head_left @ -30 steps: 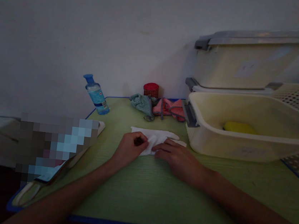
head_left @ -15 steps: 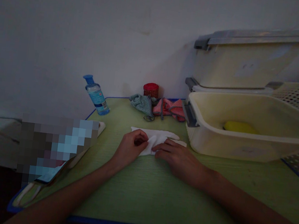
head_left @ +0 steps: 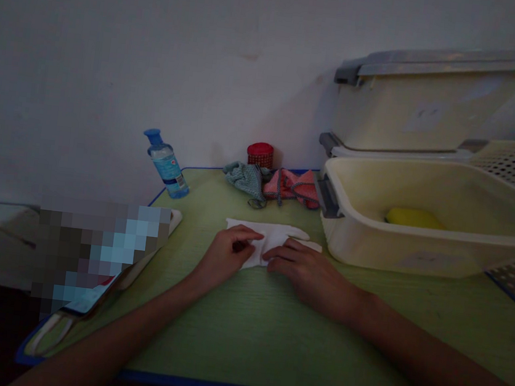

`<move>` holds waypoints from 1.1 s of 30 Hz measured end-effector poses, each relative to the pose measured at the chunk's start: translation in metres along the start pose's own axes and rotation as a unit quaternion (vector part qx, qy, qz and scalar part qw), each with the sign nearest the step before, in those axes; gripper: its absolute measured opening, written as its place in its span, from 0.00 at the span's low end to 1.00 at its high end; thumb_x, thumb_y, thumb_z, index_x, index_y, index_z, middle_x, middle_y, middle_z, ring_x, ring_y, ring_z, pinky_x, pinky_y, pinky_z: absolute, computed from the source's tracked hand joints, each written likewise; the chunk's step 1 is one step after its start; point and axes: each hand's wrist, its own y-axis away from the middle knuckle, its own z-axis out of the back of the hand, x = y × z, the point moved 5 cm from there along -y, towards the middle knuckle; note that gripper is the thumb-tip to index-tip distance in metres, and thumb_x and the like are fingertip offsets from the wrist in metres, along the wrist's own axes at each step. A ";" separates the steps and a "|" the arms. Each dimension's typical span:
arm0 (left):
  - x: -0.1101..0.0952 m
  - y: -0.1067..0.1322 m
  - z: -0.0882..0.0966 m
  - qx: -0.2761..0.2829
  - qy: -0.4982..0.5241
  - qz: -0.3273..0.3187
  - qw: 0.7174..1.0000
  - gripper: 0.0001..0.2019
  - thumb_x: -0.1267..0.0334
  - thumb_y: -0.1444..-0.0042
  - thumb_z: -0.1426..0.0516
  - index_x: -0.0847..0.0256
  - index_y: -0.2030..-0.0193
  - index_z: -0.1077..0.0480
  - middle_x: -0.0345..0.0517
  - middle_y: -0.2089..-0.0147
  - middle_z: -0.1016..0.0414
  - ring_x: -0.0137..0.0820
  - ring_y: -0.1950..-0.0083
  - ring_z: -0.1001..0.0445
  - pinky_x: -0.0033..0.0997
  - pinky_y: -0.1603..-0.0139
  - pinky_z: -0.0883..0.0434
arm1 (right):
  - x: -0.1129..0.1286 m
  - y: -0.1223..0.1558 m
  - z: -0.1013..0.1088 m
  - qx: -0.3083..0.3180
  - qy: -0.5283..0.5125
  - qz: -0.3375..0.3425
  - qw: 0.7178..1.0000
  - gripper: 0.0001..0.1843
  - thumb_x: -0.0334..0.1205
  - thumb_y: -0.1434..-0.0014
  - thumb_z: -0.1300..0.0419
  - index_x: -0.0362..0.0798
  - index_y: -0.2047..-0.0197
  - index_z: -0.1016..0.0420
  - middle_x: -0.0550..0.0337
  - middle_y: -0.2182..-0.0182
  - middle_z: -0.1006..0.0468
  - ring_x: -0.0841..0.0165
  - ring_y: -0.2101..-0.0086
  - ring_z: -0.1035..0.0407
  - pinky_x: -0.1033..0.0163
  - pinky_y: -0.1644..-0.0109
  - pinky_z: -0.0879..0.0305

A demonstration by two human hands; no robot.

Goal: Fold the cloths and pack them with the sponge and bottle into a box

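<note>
A white glove [head_left: 271, 237] lies flat on the green table [head_left: 241, 334], fingers pointing right. My left hand [head_left: 225, 255] is curled over its near left part, thumb and fingers pinching the fabric. My right hand [head_left: 311, 275] rests on the glove's near right edge, fingers stretched out and pressing it down.
A cream plastic tub [head_left: 424, 237] with a yellow object [head_left: 413, 218] inside stands at the right, its lid [head_left: 425, 107] raised behind. A blue bottle [head_left: 166, 164], a red jar [head_left: 260, 154] and teal and pink cloths [head_left: 272, 185] sit by the wall. A blurred object lies at the left edge.
My left hand's fingers have shifted slightly on the glove, stretching a little rightward. Otherwise the hands stay where they were.
</note>
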 end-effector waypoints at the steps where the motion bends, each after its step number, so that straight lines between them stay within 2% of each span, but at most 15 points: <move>1: 0.000 0.000 0.000 0.002 -0.004 0.003 1.000 0.14 0.75 0.54 0.46 0.63 0.62 0.24 0.46 0.64 0.25 0.28 0.67 0.29 0.25 0.69 0.33 | 0.000 0.000 0.000 -0.001 -0.001 0.001 1.000 0.15 0.23 0.44 0.49 0.44 0.59 0.27 0.55 0.55 0.25 0.64 0.55 0.36 0.57 0.52 0.36; 7: -0.001 0.001 0.002 0.002 -0.030 0.007 1.000 0.13 0.75 0.54 0.44 0.62 0.61 0.24 0.44 0.65 0.27 0.24 0.72 0.32 0.23 0.72 0.33 | 0.000 0.001 -0.001 -0.003 0.005 0.002 1.000 0.14 0.23 0.44 0.49 0.43 0.58 0.27 0.53 0.56 0.25 0.64 0.55 0.37 0.57 0.52 0.37; 12: 0.001 0.004 0.001 0.006 -0.118 -0.002 0.993 0.13 0.74 0.52 0.45 0.63 0.61 0.25 0.44 0.65 0.30 0.24 0.74 0.33 0.26 0.70 0.31 | 0.000 0.001 0.000 0.000 0.000 0.003 1.000 0.13 0.24 0.43 0.49 0.43 0.59 0.28 0.53 0.56 0.25 0.64 0.54 0.37 0.57 0.51 0.37; 14: -0.002 0.006 0.002 0.016 -0.163 -0.031 0.986 0.12 0.72 0.50 0.46 0.62 0.59 0.25 0.45 0.62 0.31 0.27 0.69 0.31 0.29 0.64 0.30 | 0.000 0.001 0.000 0.003 0.004 0.004 1.000 0.13 0.24 0.43 0.49 0.43 0.59 0.28 0.53 0.56 0.25 0.64 0.55 0.37 0.58 0.51 0.37; 18: -0.007 0.011 0.005 0.051 -0.258 -0.120 0.957 0.13 0.66 0.45 0.47 0.62 0.54 0.28 0.52 0.51 0.34 0.37 0.51 0.31 0.40 0.48 0.34 | 0.001 0.000 0.000 0.007 0.009 -0.001 1.000 0.12 0.24 0.43 0.48 0.43 0.59 0.27 0.55 0.56 0.25 0.64 0.56 0.36 0.58 0.51 0.37; 21: -0.006 0.012 0.008 0.093 -0.299 -0.167 0.935 0.14 0.63 0.41 0.50 0.63 0.51 0.30 0.57 0.44 0.36 0.41 0.44 0.36 0.44 0.44 0.38 | 0.001 0.000 0.000 0.005 0.013 0.003 1.000 0.12 0.25 0.43 0.48 0.42 0.58 0.27 0.55 0.56 0.25 0.63 0.56 0.37 0.57 0.52 0.36; 23: -0.003 0.012 0.009 0.124 -0.299 -0.190 0.927 0.15 0.62 0.39 0.52 0.61 0.49 0.32 0.56 0.40 0.39 0.41 0.40 0.39 0.46 0.42 0.40 | 0.000 0.000 -0.001 0.010 0.022 0.003 1.000 0.12 0.25 0.43 0.48 0.42 0.58 0.27 0.55 0.56 0.25 0.63 0.55 0.36 0.56 0.51 0.36; 28: 0.004 0.011 0.010 0.148 -0.311 -0.182 0.921 0.17 0.58 0.39 0.53 0.59 0.46 0.35 0.54 0.34 0.46 0.40 0.34 0.47 0.50 0.36 0.51 | 0.000 0.000 0.000 0.030 0.049 0.008 0.998 0.10 0.28 0.42 0.46 0.42 0.58 0.27 0.53 0.57 0.24 0.62 0.55 0.35 0.56 0.51 0.36; 30: 0.004 0.011 0.011 0.146 -0.326 -0.166 0.919 0.17 0.57 0.39 0.53 0.57 0.45 0.35 0.54 0.35 0.45 0.41 0.34 0.48 0.55 0.36 0.55 | 0.000 0.000 0.003 0.037 0.067 0.006 0.997 0.10 0.29 0.41 0.46 0.43 0.58 0.26 0.54 0.57 0.24 0.63 0.55 0.34 0.56 0.52 0.36; 33: -0.001 0.011 0.011 0.138 -0.342 -0.164 0.915 0.18 0.57 0.40 0.51 0.58 0.46 0.35 0.56 0.39 0.40 0.42 0.35 0.46 0.56 0.37 0.52 | 0.000 0.000 0.007 0.046 0.098 0.002 0.994 0.10 0.30 0.41 0.46 0.43 0.59 0.25 0.55 0.56 0.24 0.63 0.56 0.33 0.57 0.53 0.35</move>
